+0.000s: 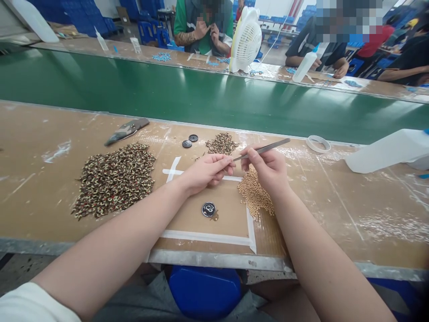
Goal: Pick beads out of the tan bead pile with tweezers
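Note:
My right hand [266,166] grips metal tweezers [270,146], their tip pointing left to my other fingertips. My left hand [209,172] is closed in a pinch at that tip; whatever it pinches is too small to make out. Below the hands, on the taped cardboard, lies a small round dark dish [208,209] with shiny contents and a brownish spot beside it. A heap of small tan pieces [255,192] lies under my right wrist. Behind my left hand is a small pile of dark and gold pieces [221,143]. A large pile of dark, cream and red pieces [115,179] spreads to the left.
Two dark round discs [190,141] and a camouflage-patterned pouch [127,130] lie toward the back. At right are a white ring [318,144] and a toppled white bottle [385,152]. Beyond runs a green conveyor belt [187,96], with a fan [247,40] and co-workers across it.

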Motion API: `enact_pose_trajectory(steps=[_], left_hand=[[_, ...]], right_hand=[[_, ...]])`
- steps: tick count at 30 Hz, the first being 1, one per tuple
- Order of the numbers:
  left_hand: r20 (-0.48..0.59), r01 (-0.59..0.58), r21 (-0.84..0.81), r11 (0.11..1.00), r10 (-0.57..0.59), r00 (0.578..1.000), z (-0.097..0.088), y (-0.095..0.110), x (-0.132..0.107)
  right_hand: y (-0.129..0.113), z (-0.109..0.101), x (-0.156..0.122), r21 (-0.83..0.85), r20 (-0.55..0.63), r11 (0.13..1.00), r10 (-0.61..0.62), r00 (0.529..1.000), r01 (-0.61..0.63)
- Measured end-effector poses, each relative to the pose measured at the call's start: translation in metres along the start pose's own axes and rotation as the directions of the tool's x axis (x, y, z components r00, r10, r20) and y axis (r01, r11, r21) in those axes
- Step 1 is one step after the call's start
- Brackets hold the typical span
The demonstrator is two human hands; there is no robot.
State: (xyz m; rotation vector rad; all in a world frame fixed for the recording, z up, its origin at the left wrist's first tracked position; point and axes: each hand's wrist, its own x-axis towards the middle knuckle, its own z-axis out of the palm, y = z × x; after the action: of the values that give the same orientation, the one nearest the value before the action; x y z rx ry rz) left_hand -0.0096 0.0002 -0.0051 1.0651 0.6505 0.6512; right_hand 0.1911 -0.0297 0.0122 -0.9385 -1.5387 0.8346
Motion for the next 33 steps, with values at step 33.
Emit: enact_pose_trajectory(steps=[33], left_hand=[[-0.109, -0.062, 0.238, 0.969, 0.09, 0.99, 0.0005, 0.0071, -0.0021]], right_hand=[[-0.0014, 0.0034, -0.0034, 0.005, 0.065, 1.0, 0.001, 0.998, -0.001]])
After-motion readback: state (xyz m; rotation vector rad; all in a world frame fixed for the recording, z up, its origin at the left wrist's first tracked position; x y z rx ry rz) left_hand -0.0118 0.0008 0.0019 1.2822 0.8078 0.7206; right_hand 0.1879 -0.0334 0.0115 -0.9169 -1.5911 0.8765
